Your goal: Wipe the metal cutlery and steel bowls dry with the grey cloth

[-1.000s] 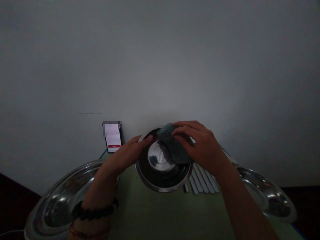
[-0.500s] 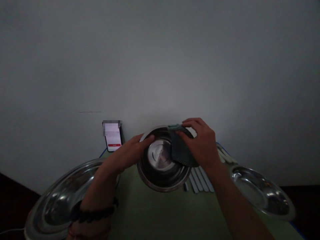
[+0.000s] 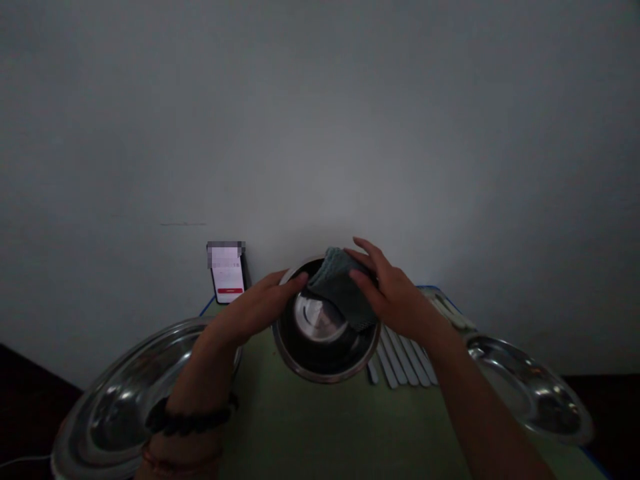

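A shiny steel bowl [image 3: 320, 321] is tilted so its inside faces me, above the green table. My left hand [image 3: 270, 297] grips its left rim, thumb inside and the other fingers behind. In my right hand [image 3: 387, 287] is a grey-green cloth [image 3: 345, 290], pinched between thumb and fingers at the bowl's upper right rim. The cloth hangs over that rim and covers part of the bowl's inside. One finger of the right hand sticks up off the cloth.
A large steel basin [image 3: 125, 393] stands at the left, partly behind my left forearm. An oval steel dish [image 3: 540, 393] lies at the right. Several flat-handled utensils [image 3: 405, 360] lie on the green table [image 3: 300, 427]. A lit phone [image 3: 228, 273] leans against the wall [image 3: 320, 133].
My right hand has moved left along the rim, bringing the cloth further over the bowl's opening. The left hand and the bowl have hardly moved.
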`<act>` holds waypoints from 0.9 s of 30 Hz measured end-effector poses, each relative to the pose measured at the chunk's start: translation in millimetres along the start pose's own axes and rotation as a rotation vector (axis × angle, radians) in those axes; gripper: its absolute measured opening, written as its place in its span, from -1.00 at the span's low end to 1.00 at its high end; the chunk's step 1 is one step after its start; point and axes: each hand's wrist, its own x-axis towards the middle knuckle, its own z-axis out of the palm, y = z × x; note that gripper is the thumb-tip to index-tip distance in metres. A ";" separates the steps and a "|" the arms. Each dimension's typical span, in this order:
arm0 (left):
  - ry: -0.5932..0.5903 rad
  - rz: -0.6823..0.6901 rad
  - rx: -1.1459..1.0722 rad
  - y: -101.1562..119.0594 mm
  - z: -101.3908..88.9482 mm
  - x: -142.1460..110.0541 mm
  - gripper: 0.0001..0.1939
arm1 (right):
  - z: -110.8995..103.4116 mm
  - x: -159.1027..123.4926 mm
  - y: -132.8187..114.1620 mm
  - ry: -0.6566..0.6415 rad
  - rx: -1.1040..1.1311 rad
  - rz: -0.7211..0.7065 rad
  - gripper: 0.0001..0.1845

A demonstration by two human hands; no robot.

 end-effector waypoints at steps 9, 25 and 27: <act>0.031 0.237 0.106 3.1 8.3 -1.1 -0.65 | 22.4 6.9 1.3 0.235 -0.134 0.136 -0.64; 0.418 0.377 0.117 18.9 25.8 -2.4 -0.62 | 11.1 11.1 12.6 0.485 0.028 0.286 -0.68; 0.516 0.424 -0.038 23.8 32.8 -2.2 -0.63 | 18.0 12.0 7.5 0.521 0.200 0.324 -0.64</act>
